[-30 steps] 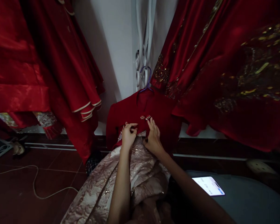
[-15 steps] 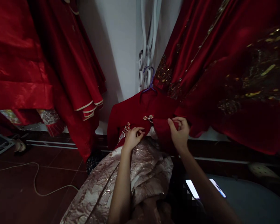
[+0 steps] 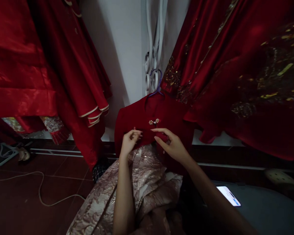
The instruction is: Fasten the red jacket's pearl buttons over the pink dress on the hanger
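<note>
A red jacket (image 3: 171,107) hangs on a purple hanger (image 3: 159,90) in front of me, with a beaded flower clasp (image 3: 154,121) at its front. My left hand (image 3: 130,142) is at the left front panel, its fingers curled together on the cloth by a small bead ornament (image 3: 134,128). My right hand (image 3: 170,143) is just below the clasp, thumb and forefinger apart near the jacket's front. Under both hands lies a shiny pale-pink brocade fabric (image 3: 147,166), whose upper end reaches the jacket's hem.
Red garments (image 3: 22,78) hang at left, and a red gown with gold sequins (image 3: 271,75) at right. A white scrolled metal stand (image 3: 153,58) is behind the hanger. A cable (image 3: 41,182) runs over the tiled floor. A lit phone (image 3: 229,195) lies on a grey surface.
My right hand has moved left from the jacket's right panel to below the clasp, and its fingers have parted. My left hand has shifted a little left. The pale lining patch is now covered.
</note>
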`<state>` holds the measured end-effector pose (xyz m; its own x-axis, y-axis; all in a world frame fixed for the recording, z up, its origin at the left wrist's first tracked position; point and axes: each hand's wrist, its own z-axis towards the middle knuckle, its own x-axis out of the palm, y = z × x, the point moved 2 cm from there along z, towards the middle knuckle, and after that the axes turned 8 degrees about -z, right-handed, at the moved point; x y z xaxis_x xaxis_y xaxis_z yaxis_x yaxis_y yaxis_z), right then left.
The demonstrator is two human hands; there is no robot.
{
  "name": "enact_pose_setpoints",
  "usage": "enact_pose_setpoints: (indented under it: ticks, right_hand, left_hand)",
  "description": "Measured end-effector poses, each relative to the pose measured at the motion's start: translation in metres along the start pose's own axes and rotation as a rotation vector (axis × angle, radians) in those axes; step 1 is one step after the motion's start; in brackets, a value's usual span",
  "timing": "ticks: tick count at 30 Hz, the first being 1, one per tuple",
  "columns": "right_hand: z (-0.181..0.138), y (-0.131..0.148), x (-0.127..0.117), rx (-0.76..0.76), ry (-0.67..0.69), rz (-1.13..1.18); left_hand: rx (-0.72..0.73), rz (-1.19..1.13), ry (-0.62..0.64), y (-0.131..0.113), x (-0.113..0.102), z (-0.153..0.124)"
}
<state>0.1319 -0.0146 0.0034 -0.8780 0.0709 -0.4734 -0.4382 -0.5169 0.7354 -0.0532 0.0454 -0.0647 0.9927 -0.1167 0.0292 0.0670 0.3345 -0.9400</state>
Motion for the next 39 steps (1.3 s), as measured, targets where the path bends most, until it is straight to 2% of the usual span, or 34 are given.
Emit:
enact_pose_setpoints:
  ticks: [2, 4, 7, 10, 14, 20, 24, 32, 39]
  right_hand:
    - [-0.003, -0.004, 0.003, 0.066, 0.087, 0.106]
    - [-0.005, -0.005, 0.006, 0.085, 0.174, 0.187]
    - [-0.008, -0.004, 0.01, 0.077, 0.277, 0.261]
    - [-0.006, -0.005, 0.013, 0.08, 0.325, 0.34]
    - [0.004, -0.016, 0.021, 0.082, 0.275, 0.31]
    - [0.04, -0.044, 0.052, 0.003, 0.125, -0.062]
    - [0.059, -0.054, 0.068, -0.065, 0.082, -0.131]
    - [0.061, -0.056, 0.073, -0.093, 0.025, -0.173]
    - [0.06, -0.053, 0.077, -0.136, -0.017, -0.226]
  left_hand:
    - [0.074, 0.059, -0.214, -0.001, -0.015, 0.001]
    - [0.112, 0.093, -0.326, 0.003, -0.021, 0.001]
    - [0.111, 0.059, -0.325, 0.011, -0.02, 0.001]
    - [0.094, 0.017, -0.239, 0.016, -0.014, 0.002]
    - [0.065, 0.008, -0.157, 0.017, -0.01, 0.003]
    - [0.04, -0.042, -0.164, 0.019, -0.006, 0.006]
    - [0.041, -0.091, -0.214, 0.018, -0.005, 0.007]
    - [0.018, -0.167, -0.258, 0.013, -0.005, 0.006]
    - [0.032, -0.112, -0.316, 0.014, -0.004, 0.005]
